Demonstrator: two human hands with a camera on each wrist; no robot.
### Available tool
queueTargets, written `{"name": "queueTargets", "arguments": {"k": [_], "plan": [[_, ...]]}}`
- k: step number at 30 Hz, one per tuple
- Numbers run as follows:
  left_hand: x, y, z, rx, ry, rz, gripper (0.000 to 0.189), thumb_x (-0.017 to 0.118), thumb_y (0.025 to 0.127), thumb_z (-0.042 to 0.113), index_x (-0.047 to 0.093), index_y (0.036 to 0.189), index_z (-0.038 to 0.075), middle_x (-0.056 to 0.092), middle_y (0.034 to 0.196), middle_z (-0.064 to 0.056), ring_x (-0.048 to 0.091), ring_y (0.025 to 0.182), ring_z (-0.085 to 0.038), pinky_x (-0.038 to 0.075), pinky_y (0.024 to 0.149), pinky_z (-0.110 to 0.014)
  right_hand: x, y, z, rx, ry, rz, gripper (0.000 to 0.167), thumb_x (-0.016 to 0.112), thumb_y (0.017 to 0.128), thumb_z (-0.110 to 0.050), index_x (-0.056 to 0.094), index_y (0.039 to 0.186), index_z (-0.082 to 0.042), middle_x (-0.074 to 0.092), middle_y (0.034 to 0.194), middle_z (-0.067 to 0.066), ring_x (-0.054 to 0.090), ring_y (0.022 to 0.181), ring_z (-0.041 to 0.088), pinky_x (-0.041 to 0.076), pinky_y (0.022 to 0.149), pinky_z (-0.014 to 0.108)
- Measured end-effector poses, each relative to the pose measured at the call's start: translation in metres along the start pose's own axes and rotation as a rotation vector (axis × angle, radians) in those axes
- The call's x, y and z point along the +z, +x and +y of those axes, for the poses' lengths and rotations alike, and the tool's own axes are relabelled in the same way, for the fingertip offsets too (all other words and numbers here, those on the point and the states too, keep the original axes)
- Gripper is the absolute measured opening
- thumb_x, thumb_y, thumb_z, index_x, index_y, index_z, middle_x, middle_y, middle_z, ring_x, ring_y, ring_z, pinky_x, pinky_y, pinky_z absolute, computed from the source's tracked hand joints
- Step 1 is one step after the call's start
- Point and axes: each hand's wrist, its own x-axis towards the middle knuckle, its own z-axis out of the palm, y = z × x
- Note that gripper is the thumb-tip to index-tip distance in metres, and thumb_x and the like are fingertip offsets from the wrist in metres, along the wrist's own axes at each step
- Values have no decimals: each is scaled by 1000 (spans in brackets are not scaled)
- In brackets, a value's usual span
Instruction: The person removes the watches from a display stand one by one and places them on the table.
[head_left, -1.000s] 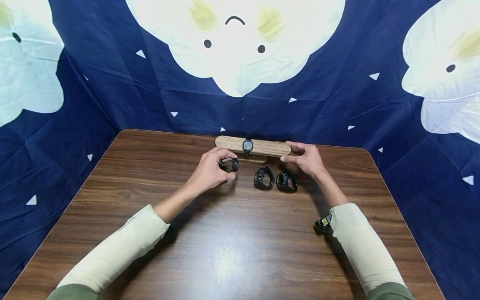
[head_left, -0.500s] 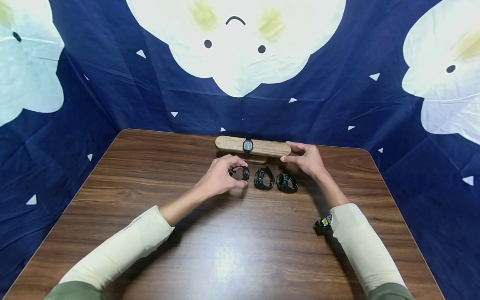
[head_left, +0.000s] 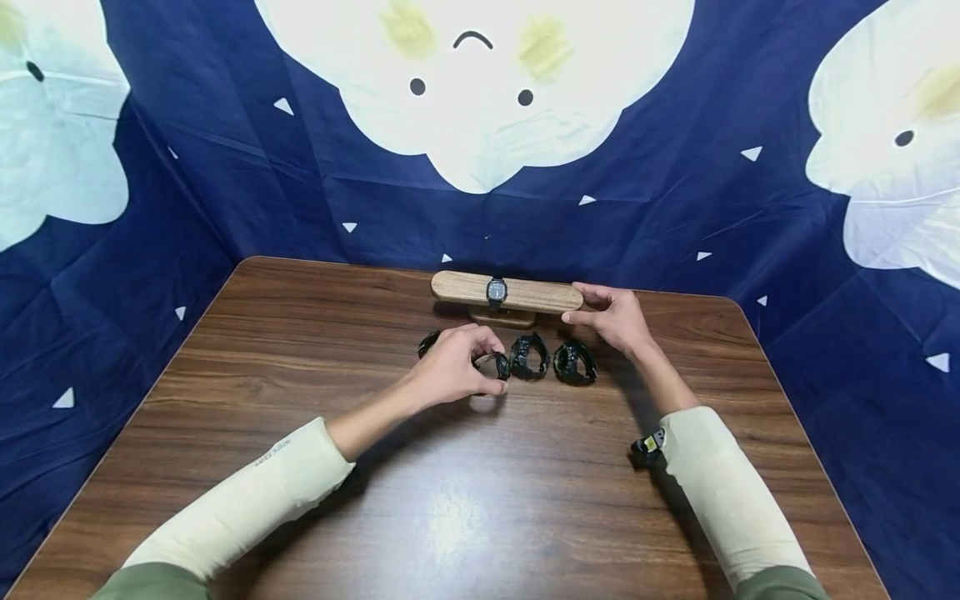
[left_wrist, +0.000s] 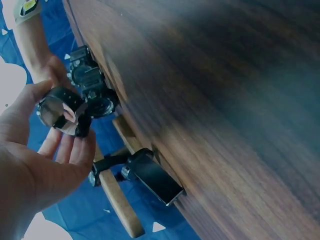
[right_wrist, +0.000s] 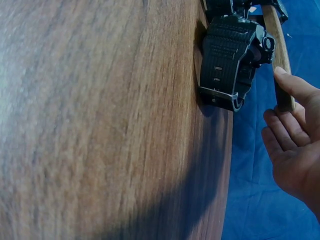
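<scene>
My left hand [head_left: 453, 367] pinches a looped black wristwatch [head_left: 502, 365] between thumb and fingertips, low over the table. In the left wrist view, that watch's ring [left_wrist: 65, 97] overlaps the watches beyond it. To its right are two more looped black watches, one close by [head_left: 528, 358] and one farther right [head_left: 574, 363]. My right hand [head_left: 613, 318] grips the right end of a wooden watch stand [head_left: 543, 295]. Strapped around the stand's bar, left of its middle, is a square-faced black watch [head_left: 497, 291].
Behind my left hand, another black watch [head_left: 427, 342] is partly hidden; its dark screen [left_wrist: 159, 180] shows in the left wrist view. The stand's base [head_left: 502, 317] rests near the back edge of the wooden table [head_left: 360, 517]. A blue cloth [head_left: 375, 200] with clouds hangs behind.
My left hand has carried its watch rightward and nearer to me, up beside the two watches. The watch behind that hand has come into view. My right hand stays on the stand.
</scene>
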Motion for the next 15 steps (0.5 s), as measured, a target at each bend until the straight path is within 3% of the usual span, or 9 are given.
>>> {"name": "queueTargets", "arguments": {"k": [6,12,13,15], "plan": [[7,0,4,-46,66,-97,45,106,76,23,75,109,16,78,112,-3,72,103,-18,63,100,-41,0,0,-1,11,-1,1,68,97,91,-21,71,154,-12,73,152,17,68,145,35,54,121,51],[13,2,2,-72,75,-137,45,106,75,22,75,107,16,77,111,-3,70,103,-18,62,101,-41,0,-1,-1,-3,-6,0,67,96,92,-21,71,153,-12,74,151,17,70,142,35,56,118,45],[14,3,1,-73,73,-139,45,106,75,22,75,107,16,77,111,-3,70,103,-18,62,101,-41,0,-1,-1,-5,-8,1,67,96,92,-21,71,153,-12,74,151,17,70,142,34,56,118,45],[25,10,-17,-48,78,-132,47,106,74,27,75,108,18,76,111,-2,69,103,-18,61,100,-39,0,-1,-1,-6,-7,1,67,96,92,-20,71,153,-11,74,151,17,70,143,35,55,118,45]]}}
